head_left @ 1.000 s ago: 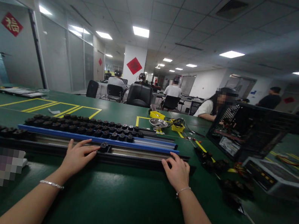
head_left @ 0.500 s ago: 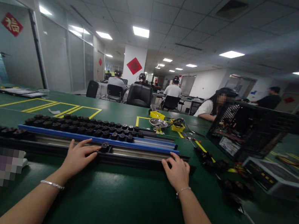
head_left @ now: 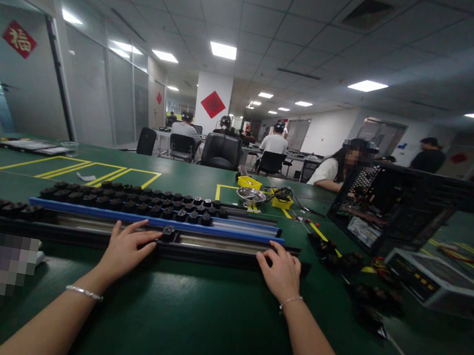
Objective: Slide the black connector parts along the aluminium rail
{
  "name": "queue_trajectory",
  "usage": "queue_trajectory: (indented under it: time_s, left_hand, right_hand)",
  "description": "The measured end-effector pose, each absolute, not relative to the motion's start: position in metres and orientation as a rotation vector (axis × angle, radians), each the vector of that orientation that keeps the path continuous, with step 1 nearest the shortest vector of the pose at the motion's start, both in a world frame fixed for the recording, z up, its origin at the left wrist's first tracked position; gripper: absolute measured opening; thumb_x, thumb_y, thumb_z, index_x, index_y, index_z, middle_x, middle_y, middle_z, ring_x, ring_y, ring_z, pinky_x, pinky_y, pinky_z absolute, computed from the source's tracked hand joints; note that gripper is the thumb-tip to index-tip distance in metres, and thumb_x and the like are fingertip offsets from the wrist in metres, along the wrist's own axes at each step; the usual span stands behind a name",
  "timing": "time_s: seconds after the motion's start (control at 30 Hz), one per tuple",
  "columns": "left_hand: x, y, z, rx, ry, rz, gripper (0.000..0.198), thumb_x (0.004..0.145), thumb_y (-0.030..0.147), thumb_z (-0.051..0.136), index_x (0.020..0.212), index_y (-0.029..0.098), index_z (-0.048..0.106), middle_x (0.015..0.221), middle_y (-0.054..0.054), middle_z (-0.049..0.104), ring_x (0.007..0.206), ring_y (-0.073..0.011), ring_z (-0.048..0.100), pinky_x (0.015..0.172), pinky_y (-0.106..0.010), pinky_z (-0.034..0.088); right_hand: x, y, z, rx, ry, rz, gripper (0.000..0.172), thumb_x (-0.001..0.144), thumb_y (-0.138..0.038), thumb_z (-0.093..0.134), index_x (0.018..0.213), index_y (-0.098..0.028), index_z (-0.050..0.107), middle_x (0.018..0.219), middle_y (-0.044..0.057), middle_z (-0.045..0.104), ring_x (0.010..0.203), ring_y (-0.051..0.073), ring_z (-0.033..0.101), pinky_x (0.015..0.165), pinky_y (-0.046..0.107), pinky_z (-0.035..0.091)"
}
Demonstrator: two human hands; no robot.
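Observation:
Long rails lie side by side across the green table. The nearest black rail (head_left: 215, 255) carries a few small black parts at its left end (head_left: 9, 208) and one single black part (head_left: 168, 231) near the middle. My left hand (head_left: 125, 247) rests on this rail with fingers spread, fingertips beside that single part. My right hand (head_left: 281, 271) lies on the same rail further right, fingers loosely curled on its edge, holding nothing. A blue rail (head_left: 157, 221) behind holds several black parts (head_left: 123, 204).
An open black computer case (head_left: 395, 207) and a grey power supply (head_left: 437, 284) stand at the right, with loose dark parts (head_left: 364, 284) before them. A metal bowl (head_left: 251, 195) and yellow trays (head_left: 249, 182) sit behind. People sit at desks beyond.
My left hand has edged slightly right along the rail; a standing person at the far right has shifted. Otherwise nothing has moved.

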State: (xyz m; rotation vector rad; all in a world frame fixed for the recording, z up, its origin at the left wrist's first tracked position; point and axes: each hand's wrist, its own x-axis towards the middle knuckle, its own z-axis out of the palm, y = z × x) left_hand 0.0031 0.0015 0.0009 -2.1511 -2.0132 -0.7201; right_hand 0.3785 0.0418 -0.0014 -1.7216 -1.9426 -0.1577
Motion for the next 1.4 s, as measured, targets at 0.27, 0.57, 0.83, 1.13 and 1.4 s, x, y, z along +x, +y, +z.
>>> queue_trajectory:
  time_s: [0.27,0.57,0.83,1.13,1.4]
  left_hand:
    - [0.0049,0.0006,0.0020,-2.167,-1.984,-0.709,0.036,0.078,0.046,0.041,0.107,0.036,0.060,0.114,0.003,0.062,0.125,-0.0232,0.035,0.105,-0.054,0.004]
    - [0.0035,0.0020,-0.0009,-2.191,-1.941,-0.697,0.036,0.079,0.045,0.042,0.108,0.034,0.059,0.115,0.003,0.061,0.125,-0.0239,0.035,0.105,-0.054,0.011]
    - [0.0054,0.0017,-0.0001,-2.207,-1.920,-0.695,0.036,0.079,0.045,0.043,0.110,0.034,0.058,0.115,0.004,0.061,0.125,-0.0239,0.035,0.105,-0.054,0.012]
    - [0.0059,0.0026,-0.0035,-2.221,-1.875,-0.689,0.037,0.079,0.045,0.043,0.111,0.034,0.057,0.116,0.003,0.061,0.126,-0.0234,0.033,0.105,-0.053,0.012]
    - [0.0059,0.0035,-0.0049,-2.239,-1.862,-0.695,0.037,0.079,0.045,0.043,0.111,0.034,0.057,0.117,0.003,0.060,0.126,-0.0237,0.034,0.105,-0.054,0.013]
  right_hand:
    - [0.3787,0.0419,-0.0006,-1.735,-1.946,-0.134,0.039,0.082,-0.051,0.035,0.076,-0.026,0.064,0.124,0.001,0.049,0.104,0.021,0.047,0.090,0.044,0.025]
    - [0.3796,0.0434,-0.0036,-1.715,-1.937,-0.151,0.038,0.082,-0.051,0.037,0.076,-0.026,0.064,0.123,0.001,0.050,0.103,0.021,0.047,0.090,0.043,0.025]
    - [0.3792,0.0431,-0.0029,-1.725,-1.942,-0.152,0.040,0.082,-0.052,0.036,0.076,-0.026,0.065,0.124,0.002,0.049,0.103,0.021,0.047,0.090,0.043,0.025]
    - [0.3801,0.0427,-0.0033,-1.715,-1.944,-0.147,0.038,0.082,-0.052,0.036,0.076,-0.026,0.064,0.123,0.001,0.050,0.104,0.020,0.047,0.090,0.043,0.025]
    - [0.3791,0.0420,-0.0010,-1.726,-1.945,-0.126,0.038,0.082,-0.052,0.036,0.076,-0.026,0.064,0.124,0.001,0.050,0.105,0.021,0.047,0.090,0.044,0.025]
